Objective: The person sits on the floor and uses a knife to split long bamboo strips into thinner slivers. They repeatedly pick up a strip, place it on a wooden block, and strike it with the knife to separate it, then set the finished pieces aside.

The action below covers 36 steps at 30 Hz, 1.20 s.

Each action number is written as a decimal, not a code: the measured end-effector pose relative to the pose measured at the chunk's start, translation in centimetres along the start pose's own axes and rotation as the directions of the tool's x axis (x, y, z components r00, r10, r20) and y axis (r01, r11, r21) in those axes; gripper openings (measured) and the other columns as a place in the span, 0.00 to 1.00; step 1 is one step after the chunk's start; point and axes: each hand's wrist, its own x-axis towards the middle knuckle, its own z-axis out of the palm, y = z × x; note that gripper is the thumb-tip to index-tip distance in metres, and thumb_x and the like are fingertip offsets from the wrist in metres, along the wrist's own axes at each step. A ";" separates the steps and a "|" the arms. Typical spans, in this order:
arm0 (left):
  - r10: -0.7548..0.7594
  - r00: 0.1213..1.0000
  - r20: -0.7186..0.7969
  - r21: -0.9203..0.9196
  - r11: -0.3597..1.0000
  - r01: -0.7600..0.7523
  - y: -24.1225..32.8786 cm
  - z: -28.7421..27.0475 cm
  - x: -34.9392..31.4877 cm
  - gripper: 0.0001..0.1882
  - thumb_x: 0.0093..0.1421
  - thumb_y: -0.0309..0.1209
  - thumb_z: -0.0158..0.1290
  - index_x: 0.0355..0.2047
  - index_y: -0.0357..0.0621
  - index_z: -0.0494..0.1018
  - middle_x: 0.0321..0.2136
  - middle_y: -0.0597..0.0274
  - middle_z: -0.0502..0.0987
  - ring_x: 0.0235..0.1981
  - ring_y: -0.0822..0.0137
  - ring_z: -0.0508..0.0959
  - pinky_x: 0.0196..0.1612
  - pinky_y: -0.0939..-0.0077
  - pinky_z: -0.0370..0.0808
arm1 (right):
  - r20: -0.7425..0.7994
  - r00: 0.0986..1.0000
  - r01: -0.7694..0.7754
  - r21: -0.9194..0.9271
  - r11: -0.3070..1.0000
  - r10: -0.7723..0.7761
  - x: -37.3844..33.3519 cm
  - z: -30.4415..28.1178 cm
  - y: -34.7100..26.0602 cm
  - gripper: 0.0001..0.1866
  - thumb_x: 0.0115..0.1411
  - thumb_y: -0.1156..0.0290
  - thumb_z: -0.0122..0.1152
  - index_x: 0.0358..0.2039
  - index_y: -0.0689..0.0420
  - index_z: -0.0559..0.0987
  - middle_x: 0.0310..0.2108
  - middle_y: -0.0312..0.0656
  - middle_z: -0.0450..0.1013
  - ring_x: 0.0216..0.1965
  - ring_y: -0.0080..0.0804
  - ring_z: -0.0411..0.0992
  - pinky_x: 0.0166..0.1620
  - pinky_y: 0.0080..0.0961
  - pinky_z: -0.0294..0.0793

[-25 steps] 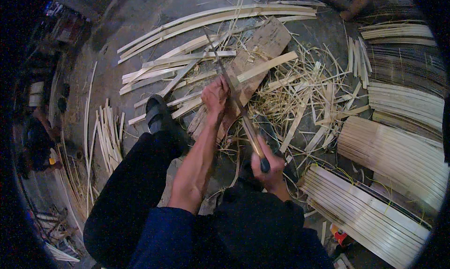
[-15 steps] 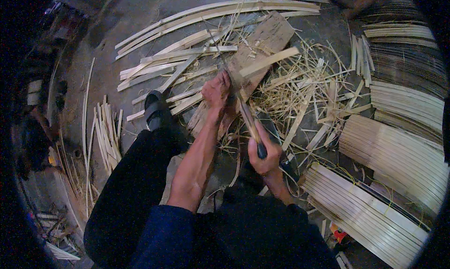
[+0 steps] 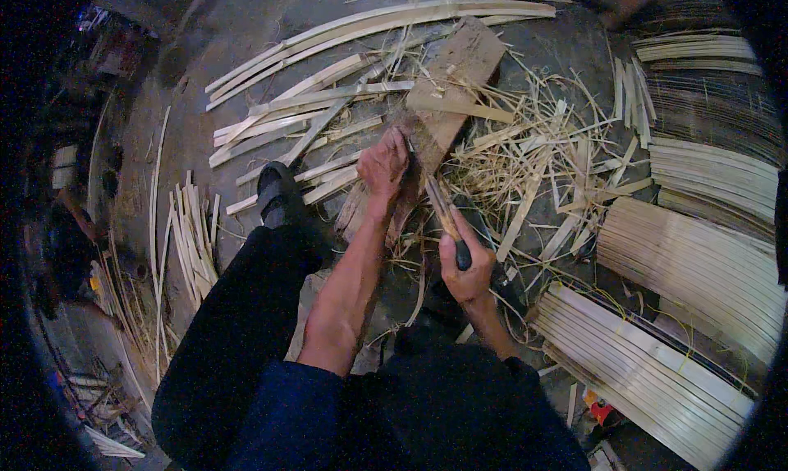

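My right hand point(image 3: 468, 266) is wrapped round the dark-ended handle of a knife point(image 3: 441, 204), its blade pointing up and away over a worn wooden board point(image 3: 464, 57). To its left, my left hand point(image 3: 382, 166) is closed in a pinch at the board's left edge. Something small and thin shows at those fingertips, too blurred to name. A pale flat wood strip point(image 3: 469, 108) lies across the board just beyond both hands, its right end over a heap of shavings point(image 3: 533, 147).
Long pale strips point(image 3: 386, 16) and shorter ones point(image 3: 328, 102) lie on the floor beyond and left. Stacked slat bundles point(image 3: 640, 364) line the right side. My shoe point(image 3: 279, 194) rests left of the board. Another person's arm point(image 3: 78, 212) shows at far left.
The pale strip has swung from slanting up to the right to lying nearly level across the board. The thin line beyond my left hand no longer shows. Both hands stay almost in place.
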 end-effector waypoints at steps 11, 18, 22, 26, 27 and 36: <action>-0.050 0.997 -0.059 0.002 0.999 0.050 3.9 -5.7 2.6 0.19 0.61 0.42 0.43 0.20 0.43 0.72 0.16 0.45 0.71 0.18 0.45 0.72 0.23 0.56 0.66 | -0.384 0.909 0.056 -0.267 0.962 -0.159 0.6 -12.0 5.0 0.26 0.56 0.64 0.54 0.54 0.62 0.69 0.38 0.55 0.74 0.33 0.43 0.75 0.38 0.33 0.74; 0.036 0.965 -0.258 -0.290 0.950 -0.113 10.4 -18.3 13.0 0.24 0.63 0.42 0.38 0.20 0.33 0.67 0.14 0.43 0.66 0.16 0.49 0.67 0.23 0.58 0.61 | -0.135 0.902 0.222 -0.669 0.709 -0.410 5.6 -8.2 6.8 0.24 0.51 0.66 0.60 0.49 0.57 0.72 0.39 0.46 0.67 0.44 0.42 0.65 0.48 0.36 0.63; 0.342 0.922 -0.184 -0.280 0.881 -0.382 12.5 -25.6 19.2 0.26 0.63 0.45 0.38 0.22 0.32 0.69 0.15 0.43 0.67 0.16 0.51 0.69 0.25 0.59 0.64 | -0.037 0.793 0.456 -0.626 0.632 -0.608 15.5 -2.5 2.6 0.17 0.51 0.69 0.59 0.42 0.57 0.73 0.42 0.45 0.67 0.45 0.44 0.65 0.48 0.40 0.62; 0.492 0.867 0.080 -0.242 0.853 -0.462 14.0 -29.1 20.4 0.26 0.62 0.45 0.38 0.22 0.32 0.69 0.15 0.43 0.67 0.16 0.50 0.68 0.27 0.59 0.67 | 0.074 0.807 0.335 -0.874 0.352 -0.585 21.3 0.9 8.3 0.17 0.52 0.68 0.55 0.44 0.55 0.72 0.44 0.44 0.69 0.46 0.44 0.66 0.48 0.48 0.61; 0.461 0.880 0.112 -0.208 0.877 -0.433 13.9 -30.2 20.1 0.26 0.62 0.45 0.39 0.22 0.32 0.69 0.16 0.42 0.69 0.17 0.46 0.68 0.27 0.57 0.67 | 0.091 0.881 0.298 -0.870 0.394 -0.464 22.2 1.7 8.4 0.18 0.53 0.67 0.54 0.45 0.55 0.71 0.44 0.44 0.69 0.46 0.45 0.67 0.47 0.49 0.62; 0.158 0.860 0.485 0.110 0.965 -0.239 0.2 -24.6 10.0 0.19 0.62 0.41 0.43 0.22 0.39 0.72 0.19 0.43 0.72 0.23 0.44 0.73 0.27 0.55 0.66 | -0.188 0.852 0.383 -0.411 0.827 -0.488 22.4 -7.0 1.9 0.18 0.53 0.64 0.60 0.42 0.58 0.72 0.36 0.46 0.74 0.37 0.41 0.73 0.42 0.34 0.71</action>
